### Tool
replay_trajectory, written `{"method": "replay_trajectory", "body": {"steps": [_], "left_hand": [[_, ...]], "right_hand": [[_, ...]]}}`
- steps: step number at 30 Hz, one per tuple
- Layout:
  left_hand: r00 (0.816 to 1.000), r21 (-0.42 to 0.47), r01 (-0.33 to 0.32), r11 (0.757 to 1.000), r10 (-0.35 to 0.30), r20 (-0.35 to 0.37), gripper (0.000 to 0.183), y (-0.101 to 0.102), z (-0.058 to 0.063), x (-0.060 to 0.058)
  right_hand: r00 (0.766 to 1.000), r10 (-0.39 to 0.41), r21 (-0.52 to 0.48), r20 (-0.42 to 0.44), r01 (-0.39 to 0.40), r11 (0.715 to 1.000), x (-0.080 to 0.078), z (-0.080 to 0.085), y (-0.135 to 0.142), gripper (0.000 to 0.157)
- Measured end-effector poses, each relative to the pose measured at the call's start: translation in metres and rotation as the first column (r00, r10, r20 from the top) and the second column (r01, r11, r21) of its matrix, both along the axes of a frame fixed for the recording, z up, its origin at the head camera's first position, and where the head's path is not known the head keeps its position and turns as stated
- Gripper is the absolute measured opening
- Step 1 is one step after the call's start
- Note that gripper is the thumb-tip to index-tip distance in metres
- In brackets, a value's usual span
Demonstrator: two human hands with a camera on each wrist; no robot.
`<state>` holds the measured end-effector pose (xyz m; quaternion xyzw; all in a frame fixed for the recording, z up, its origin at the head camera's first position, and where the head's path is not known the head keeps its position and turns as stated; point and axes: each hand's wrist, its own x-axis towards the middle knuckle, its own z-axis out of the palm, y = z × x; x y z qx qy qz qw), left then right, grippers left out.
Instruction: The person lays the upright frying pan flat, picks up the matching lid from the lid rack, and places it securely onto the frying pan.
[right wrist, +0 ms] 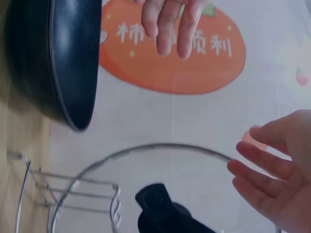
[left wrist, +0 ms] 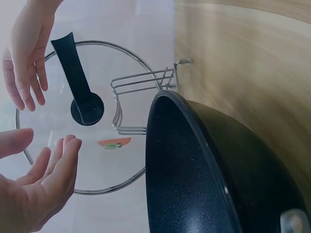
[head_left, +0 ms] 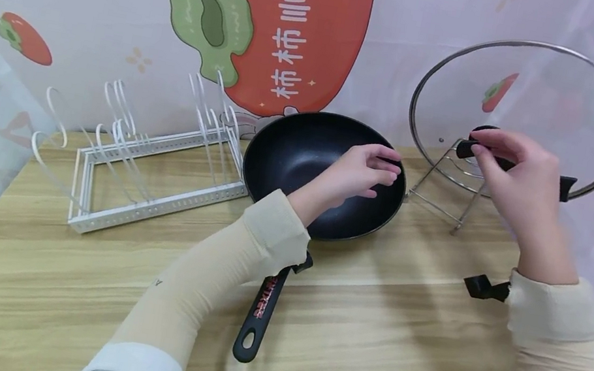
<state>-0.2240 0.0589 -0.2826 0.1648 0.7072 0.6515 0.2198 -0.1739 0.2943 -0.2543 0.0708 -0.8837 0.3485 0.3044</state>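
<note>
A black wok [head_left: 300,166] stands on the table with its handle [head_left: 259,318] toward me. My left hand [head_left: 354,179] hangs over the wok's right side, fingers loosely bent and nothing in them. Upright in a wire lid stand [head_left: 460,224] leans a clear glass lid [head_left: 572,115] with a metal rim. My right hand [head_left: 519,175] is in front of the lid, overlapping its black handle [left wrist: 77,77] in the head view. Both wrist views show a gap between the right hand [right wrist: 277,170] and that handle, its fingers relaxed.
A white rack [head_left: 156,207] with upright wire loops stands left of the wok. Partly behind my right sleeve, a small black piece [head_left: 484,287] shows at the table's right. A printed cloth backdrop [head_left: 423,9] rises behind the table [head_left: 362,356].
</note>
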Motion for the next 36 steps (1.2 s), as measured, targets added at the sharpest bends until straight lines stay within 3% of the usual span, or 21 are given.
{"method": "replay_trajectory", "body": {"steps": [12,21,29,36], "left_hand": [[1.000,-0.061,-0.024,0.998,0.024,-0.004,0.038,0.024,-0.002,-0.012],[0.999,-0.066,-0.039,0.997,0.041,0.036,0.036,0.047,-0.004,-0.021],[0.998,-0.118,-0.061,0.991,0.062,0.001,0.033,0.065,-0.004,-0.027],[0.996,-0.119,-0.091,0.989,0.093,0.012,0.033,0.076,-0.011,-0.033]], "right_hand": [[0.993,-0.093,0.205,-0.078,0.108,0.973,-0.012,0.002,0.015,0.022],[0.983,-0.174,0.308,0.062,0.147,0.940,-0.021,0.006,0.022,0.027],[0.950,-0.251,0.405,0.187,0.158,0.901,-0.029,0.009,0.030,0.033],[0.912,-0.316,0.502,0.262,0.151,0.852,-0.036,0.007,0.031,0.034]]}}
